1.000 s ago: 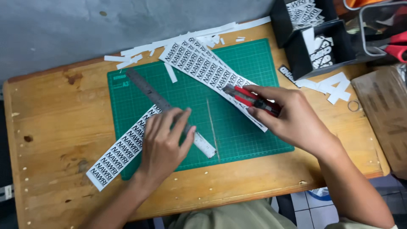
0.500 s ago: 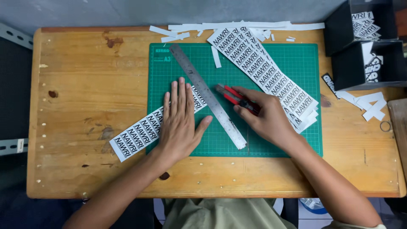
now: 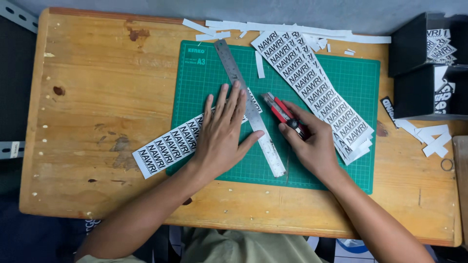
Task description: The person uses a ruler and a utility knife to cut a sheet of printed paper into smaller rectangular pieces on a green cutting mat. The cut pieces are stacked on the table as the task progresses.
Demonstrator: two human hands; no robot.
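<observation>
Left hand (image 3: 225,131) is flat and open, palm down, fingers spread and pointing away from the body, forearm coming in from the lower left. It presses on one printed strip (image 3: 168,146), whose free end sticks out to the hand's left, past the edge of the green cutting mat (image 3: 204,73) and onto the wooden table (image 3: 97,87). Fingertips and thumb rest against one steel ruler (image 3: 251,109), which lies slantwise just right of the hand, running from beyond the fingertips back to a point past the thumb.

Across the ruler now: right hand (image 3: 312,143) is closed around one red and black craft knife (image 3: 282,113), forearm reaching in from the lower right. The knife's tip points up and to the left, away from the knuckles, and sits just beside the ruler's right edge; whether the blade touches the mat I cannot tell.

Just right of that hand lies one overlapping stack of printed sheets (image 3: 317,85), slanting across the mat, its lower end close to the knuckles. Beyond both hands, along the far edge, white paper offcuts (image 3: 292,29) are scattered, too many to count. Far to the right stand two black boxes (image 3: 414,90) with printed pieces inside, and more white scraps (image 3: 431,141) below them.
</observation>
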